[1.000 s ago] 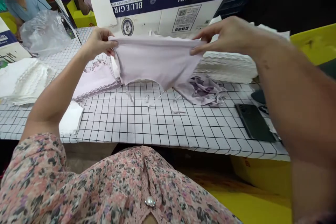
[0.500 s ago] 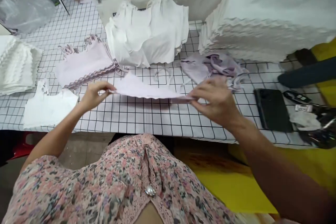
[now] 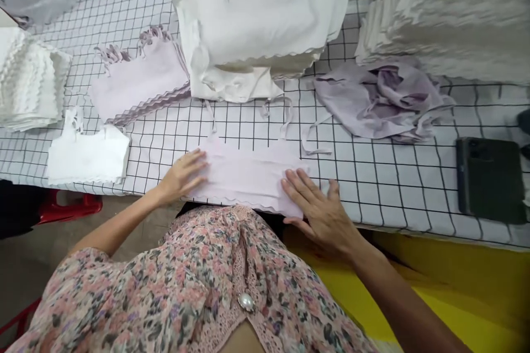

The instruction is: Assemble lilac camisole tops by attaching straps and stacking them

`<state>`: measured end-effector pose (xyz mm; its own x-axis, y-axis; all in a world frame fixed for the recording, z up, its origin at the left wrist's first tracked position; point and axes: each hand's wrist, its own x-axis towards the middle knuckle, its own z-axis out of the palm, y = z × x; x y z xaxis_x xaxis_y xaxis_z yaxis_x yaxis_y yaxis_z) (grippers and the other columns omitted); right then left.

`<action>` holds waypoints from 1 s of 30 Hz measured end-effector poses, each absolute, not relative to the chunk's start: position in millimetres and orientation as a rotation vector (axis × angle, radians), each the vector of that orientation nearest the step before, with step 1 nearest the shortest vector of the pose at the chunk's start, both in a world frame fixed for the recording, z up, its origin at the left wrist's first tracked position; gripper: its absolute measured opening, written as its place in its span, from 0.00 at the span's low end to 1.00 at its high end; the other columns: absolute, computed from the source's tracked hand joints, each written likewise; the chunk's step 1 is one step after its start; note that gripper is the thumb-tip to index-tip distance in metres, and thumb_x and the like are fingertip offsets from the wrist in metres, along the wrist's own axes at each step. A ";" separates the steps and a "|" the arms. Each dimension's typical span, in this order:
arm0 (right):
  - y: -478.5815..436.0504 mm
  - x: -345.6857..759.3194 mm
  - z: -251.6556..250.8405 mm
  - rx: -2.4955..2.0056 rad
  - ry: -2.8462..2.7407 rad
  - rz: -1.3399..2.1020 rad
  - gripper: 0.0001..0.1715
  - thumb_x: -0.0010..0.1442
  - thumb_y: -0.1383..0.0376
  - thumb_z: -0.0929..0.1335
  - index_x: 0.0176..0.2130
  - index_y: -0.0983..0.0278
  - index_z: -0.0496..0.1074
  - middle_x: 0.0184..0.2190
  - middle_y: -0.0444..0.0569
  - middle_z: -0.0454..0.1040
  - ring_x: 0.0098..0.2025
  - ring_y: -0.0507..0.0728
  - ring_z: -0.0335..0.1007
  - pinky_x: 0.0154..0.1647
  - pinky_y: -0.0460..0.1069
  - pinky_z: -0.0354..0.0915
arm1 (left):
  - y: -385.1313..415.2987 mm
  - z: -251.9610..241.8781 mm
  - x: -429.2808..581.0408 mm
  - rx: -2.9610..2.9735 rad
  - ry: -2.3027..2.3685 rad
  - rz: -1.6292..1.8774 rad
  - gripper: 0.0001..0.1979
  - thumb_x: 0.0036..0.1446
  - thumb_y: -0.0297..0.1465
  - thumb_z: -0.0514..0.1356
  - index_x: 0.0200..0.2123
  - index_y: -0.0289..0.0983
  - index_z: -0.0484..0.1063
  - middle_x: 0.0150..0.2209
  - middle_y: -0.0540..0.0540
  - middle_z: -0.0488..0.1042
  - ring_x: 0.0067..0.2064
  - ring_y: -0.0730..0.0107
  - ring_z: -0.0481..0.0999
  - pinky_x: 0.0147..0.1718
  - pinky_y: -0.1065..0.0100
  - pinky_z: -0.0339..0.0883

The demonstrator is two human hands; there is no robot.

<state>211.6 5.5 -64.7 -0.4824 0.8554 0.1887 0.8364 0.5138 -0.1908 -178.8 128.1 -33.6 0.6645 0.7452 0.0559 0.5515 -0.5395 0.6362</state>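
Note:
A pale lilac strappy top (image 3: 244, 174) lies spread on the checked tablecloth (image 3: 372, 176) at the table's front edge, its scalloped hem toward me. My left hand (image 3: 181, 177) rests on its left side with the fingers apart. On its right side my right hand (image 3: 317, 204) lies with spread fingers, holding nothing. Thin straps reach up from the top's upper edge. Behind it to the left is a stack of lilac tops (image 3: 138, 80), and to the right a crumpled lilac pile (image 3: 385, 99).
White tops (image 3: 265, 22) are piled at the back centre. A tall white stack (image 3: 447, 27) stands at the back right, white pieces (image 3: 31, 80) at the far left. One white top (image 3: 88, 151) lies front left; a dark phone (image 3: 491, 179) lies right. A red stool (image 3: 70, 205) is below.
The lilac top, held up by its ends before, now lies flat near the edge. Both hands have let go of it and opened on it. The view has shifted closer to the table.

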 end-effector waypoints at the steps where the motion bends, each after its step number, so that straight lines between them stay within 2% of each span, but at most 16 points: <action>1: 8.7 213.1 -62.0 -1.415 -2.480 0.075 0.44 0.78 0.45 0.55 0.80 0.65 0.48 0.74 0.68 0.62 0.76 0.76 0.60 0.71 0.80 0.50 | 138.2 -31.4 -180.3 2.254 1.071 0.556 0.18 0.72 0.38 0.63 0.62 0.44 0.77 0.69 0.39 0.73 0.74 0.50 0.69 0.73 0.42 0.62; 3: 20.6 211.1 -54.5 -1.397 -2.438 -0.008 0.37 0.78 0.50 0.59 0.77 0.64 0.57 0.72 0.67 0.66 0.74 0.75 0.63 0.69 0.78 0.54 | 162.9 -22.9 -180.3 2.162 1.204 0.767 0.13 0.71 0.37 0.63 0.55 0.42 0.80 0.64 0.38 0.78 0.68 0.52 0.76 0.69 0.46 0.68; 6: 48.7 200.3 -43.3 -1.389 -2.367 -0.097 0.26 0.77 0.59 0.63 0.69 0.63 0.70 0.65 0.63 0.75 0.69 0.73 0.71 0.69 0.75 0.58 | 202.7 -7.5 -173.9 2.007 1.304 0.918 0.11 0.67 0.35 0.65 0.50 0.41 0.82 0.60 0.38 0.80 0.63 0.54 0.78 0.67 0.50 0.68; 10: 105.4 188.7 -30.7 -1.408 -2.224 -0.033 0.21 0.75 0.61 0.63 0.61 0.63 0.77 0.55 0.60 0.83 0.58 0.69 0.79 0.63 0.67 0.67 | 256.2 6.9 -163.2 1.907 1.351 1.031 0.10 0.63 0.33 0.66 0.47 0.40 0.82 0.57 0.40 0.81 0.59 0.57 0.79 0.61 0.56 0.73; 14: 182.3 182.0 -19.7 -1.506 -2.067 0.103 0.20 0.75 0.60 0.62 0.50 0.64 0.81 0.44 0.58 0.84 0.49 0.65 0.78 0.54 0.60 0.72 | 305.0 12.0 -152.8 1.957 1.409 1.081 0.08 0.58 0.26 0.66 0.41 0.39 0.81 0.48 0.42 0.80 0.48 0.63 0.79 0.49 0.62 0.74; 17: 235.0 171.7 -18.9 -1.680 -2.033 0.126 0.19 0.73 0.61 0.63 0.44 0.64 0.82 0.44 0.60 0.82 0.52 0.69 0.74 0.59 0.68 0.68 | 323.8 6.6 -146.1 2.001 1.464 0.992 0.07 0.57 0.23 0.63 0.38 0.39 0.78 0.45 0.43 0.77 0.42 0.65 0.77 0.46 0.63 0.72; 19: 259.9 162.1 -23.7 -1.806 -2.009 0.128 0.16 0.70 0.60 0.66 0.43 0.65 0.82 0.47 0.64 0.81 0.57 0.75 0.69 0.64 0.76 0.59 | 325.8 -1.2 -143.6 2.002 1.530 0.931 0.06 0.57 0.23 0.64 0.37 0.39 0.75 0.42 0.43 0.76 0.40 0.64 0.75 0.46 0.61 0.71; 21: 275.2 152.9 -30.7 -1.875 -1.934 0.209 0.13 0.65 0.61 0.70 0.41 0.67 0.82 0.49 0.68 0.80 0.61 0.80 0.63 0.65 0.84 0.49 | 322.3 -10.2 -141.7 1.959 1.623 0.883 0.09 0.54 0.25 0.69 0.36 0.40 0.72 0.36 0.45 0.74 0.37 0.62 0.73 0.44 0.59 0.69; 23: 282.4 146.3 -36.5 -1.856 -1.837 0.329 0.09 0.62 0.64 0.70 0.37 0.67 0.80 0.46 0.68 0.80 0.60 0.79 0.63 0.66 0.86 0.44 | 317.5 -17.8 -139.1 1.897 1.686 0.862 0.14 0.51 0.25 0.72 0.34 0.40 0.69 0.32 0.47 0.71 0.37 0.59 0.72 0.44 0.57 0.67; 24: 283.6 144.5 -37.8 -1.825 -1.792 0.379 0.07 0.61 0.65 0.69 0.35 0.66 0.78 0.44 0.67 0.80 0.58 0.78 0.65 0.66 0.85 0.45 | 315.4 -20.3 -137.4 1.873 1.699 0.858 0.15 0.50 0.24 0.72 0.32 0.41 0.68 0.31 0.47 0.71 0.38 0.58 0.73 0.45 0.57 0.67; 25: 283.5 143.8 -37.5 -1.793 -1.756 0.415 0.07 0.60 0.65 0.68 0.33 0.65 0.76 0.41 0.64 0.80 0.55 0.75 0.68 0.67 0.83 0.48 | 313.8 -21.6 -135.6 1.854 1.699 0.862 0.15 0.50 0.23 0.70 0.31 0.41 0.67 0.32 0.47 0.71 0.40 0.57 0.73 0.47 0.57 0.67; 27: 280.3 146.1 -31.6 -1.746 -1.718 0.449 0.07 0.60 0.62 0.68 0.32 0.63 0.73 0.37 0.59 0.80 0.48 0.69 0.72 0.64 0.75 0.61 | 311.5 -20.1 -132.6 1.831 1.667 0.888 0.13 0.53 0.22 0.67 0.29 0.40 0.65 0.33 0.46 0.72 0.42 0.58 0.73 0.48 0.57 0.67; 29: 273.7 153.5 -19.2 -1.663 -1.630 0.546 0.12 0.61 0.56 0.68 0.31 0.62 0.71 0.33 0.53 0.78 0.40 0.62 0.73 0.51 0.62 0.73 | 309.2 -13.2 -132.1 1.788 1.626 0.902 0.11 0.58 0.27 0.65 0.29 0.40 0.64 0.33 0.47 0.72 0.39 0.62 0.73 0.46 0.60 0.70; 30: 269.3 159.0 -11.7 -1.593 -1.542 0.644 0.15 0.61 0.52 0.69 0.31 0.61 0.71 0.31 0.51 0.76 0.36 0.59 0.73 0.43 0.57 0.74 | 307.7 -8.2 -133.3 1.716 1.577 0.916 0.11 0.59 0.30 0.65 0.30 0.40 0.64 0.32 0.48 0.73 0.37 0.65 0.73 0.43 0.61 0.71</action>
<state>159.0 269.3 -11.7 0.1239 0.9773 0.1719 0.5645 0.0731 -0.8222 -133.3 307.7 -8.2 0.0431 0.9961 0.0771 0.5606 -0.0880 0.8234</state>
